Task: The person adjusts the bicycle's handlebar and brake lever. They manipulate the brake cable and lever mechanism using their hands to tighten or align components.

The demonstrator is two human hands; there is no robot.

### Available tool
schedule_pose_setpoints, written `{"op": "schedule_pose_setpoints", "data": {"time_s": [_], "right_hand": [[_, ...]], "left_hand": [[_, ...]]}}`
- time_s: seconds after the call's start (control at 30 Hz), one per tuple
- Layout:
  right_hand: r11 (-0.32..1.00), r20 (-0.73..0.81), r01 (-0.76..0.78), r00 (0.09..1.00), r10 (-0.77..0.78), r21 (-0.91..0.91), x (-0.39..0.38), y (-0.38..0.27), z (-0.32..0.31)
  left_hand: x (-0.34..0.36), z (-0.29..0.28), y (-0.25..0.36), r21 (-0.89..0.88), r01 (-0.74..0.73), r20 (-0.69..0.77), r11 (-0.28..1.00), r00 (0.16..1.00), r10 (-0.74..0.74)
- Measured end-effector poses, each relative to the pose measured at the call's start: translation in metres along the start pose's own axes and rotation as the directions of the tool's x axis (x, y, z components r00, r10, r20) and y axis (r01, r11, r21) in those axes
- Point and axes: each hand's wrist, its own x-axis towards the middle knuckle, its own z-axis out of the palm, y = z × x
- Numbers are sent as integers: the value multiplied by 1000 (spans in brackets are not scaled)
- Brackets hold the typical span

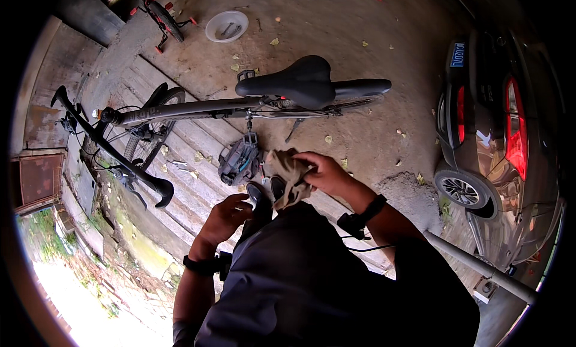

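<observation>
My right hand [329, 174] grips a crumpled beige cloth [290, 170], which hangs in front of my body above my shoes [277, 187]. To its left, my left hand [225, 220] is held up with its fingers loosely bent and nothing visible in it. Across the view just ahead stands a dark bicycle [192, 108], its black saddle [294, 83] beyond the cloth and its handlebar [114, 152] at the left. A dark grey bag [240, 159] rests on the ground between the bicycle and my feet.
A dark car [486, 125] stands at the right, with a metal pole [480, 266] near it. Farther off are a white basin [217, 27] with tools in it and a small bike with red parts [165, 20]. Planks [198, 140] lie under the bicycle.
</observation>
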Motion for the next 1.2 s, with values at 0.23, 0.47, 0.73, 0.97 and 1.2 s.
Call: {"op": "schedule_pose_setpoints", "data": {"time_s": [0.23,0.47,0.73,0.97,1.2], "right_hand": [[807,-484,45,780,-397,-588,9,18,-145],[594,-543,-211,703,-460,-776,83,11,-211],[225,-408,-345,834,-371,-911,177,70,-246],[286,-446,-388,878,-174,-876,182,45,-249],[395,-417,-330,895,-157,-858,176,28,-257]], "left_hand": [[-9,-16,-44,-47,199,-146,979,968,-204],[-26,-24,-82,-105,292,-265,951,913,-310],[-51,-30,-136,-222,329,-361,918,847,-391],[-74,-24,-153,-316,358,-406,879,786,-466],[-97,-19,-155,-354,331,-464,875,750,-471]]}}
